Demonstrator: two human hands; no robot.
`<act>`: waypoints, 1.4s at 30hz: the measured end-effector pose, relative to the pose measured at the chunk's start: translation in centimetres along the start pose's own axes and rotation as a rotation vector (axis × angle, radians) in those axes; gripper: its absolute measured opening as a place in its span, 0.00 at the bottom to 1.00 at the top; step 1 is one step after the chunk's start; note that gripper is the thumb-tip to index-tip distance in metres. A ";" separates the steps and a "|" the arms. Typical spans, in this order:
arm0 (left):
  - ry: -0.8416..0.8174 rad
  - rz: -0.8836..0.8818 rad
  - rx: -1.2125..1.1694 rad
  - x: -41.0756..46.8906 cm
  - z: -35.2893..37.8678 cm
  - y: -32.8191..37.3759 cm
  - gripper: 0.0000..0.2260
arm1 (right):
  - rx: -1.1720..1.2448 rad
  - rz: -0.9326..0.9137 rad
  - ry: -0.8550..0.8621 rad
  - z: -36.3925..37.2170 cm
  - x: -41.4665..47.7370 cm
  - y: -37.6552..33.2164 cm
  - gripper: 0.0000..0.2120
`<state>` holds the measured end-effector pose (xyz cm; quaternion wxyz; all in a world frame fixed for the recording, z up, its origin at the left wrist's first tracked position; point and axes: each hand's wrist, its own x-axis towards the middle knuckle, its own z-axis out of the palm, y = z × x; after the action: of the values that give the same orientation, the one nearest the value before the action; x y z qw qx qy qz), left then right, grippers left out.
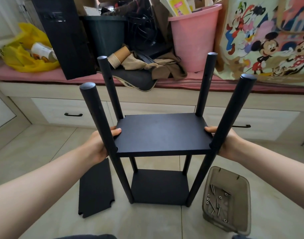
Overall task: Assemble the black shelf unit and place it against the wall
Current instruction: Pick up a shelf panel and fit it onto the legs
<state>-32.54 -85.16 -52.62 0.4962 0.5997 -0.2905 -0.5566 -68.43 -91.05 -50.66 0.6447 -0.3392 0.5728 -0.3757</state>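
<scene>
The black shelf unit stands upright on the tiled floor, four round posts [99,125] rising from a bottom board [159,187]. A middle shelf board [163,133] sits level between the posts, about halfway up. My left hand [100,144] grips its left edge, thumb on top. My right hand [225,144] grips the right edge the same way, partly hidden behind the near right post [223,135]. A third loose black board [96,188] with notched corners lies flat on the floor to the left of the unit.
A translucent plastic tray [241,219] with several screws and washers sits on the floor at the right. Behind stands a drawer bench [73,107] with a pink cushion, holding a pink bucket [194,37], a black box, a yellow bag and a cartoon-print bag.
</scene>
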 end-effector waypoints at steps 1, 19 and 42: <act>-0.007 -0.004 0.009 0.0 -0.1 -0.1 0.15 | -0.001 0.004 0.003 0.0 0.1 0.1 0.04; -0.014 -0.031 0.208 -0.7 -0.2 -2.8 0.12 | -0.118 0.096 -0.072 -0.7 1.0 1.7 0.19; 0.133 -0.070 0.126 -2.1 3.2 -2.3 0.13 | 0.012 -0.023 0.328 6.0 -0.3 5.3 0.04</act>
<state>-36.50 -83.37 -53.63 0.4559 0.6750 -0.2701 -0.5134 -61.99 -88.14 -54.45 0.5403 -0.2759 0.6641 -0.4368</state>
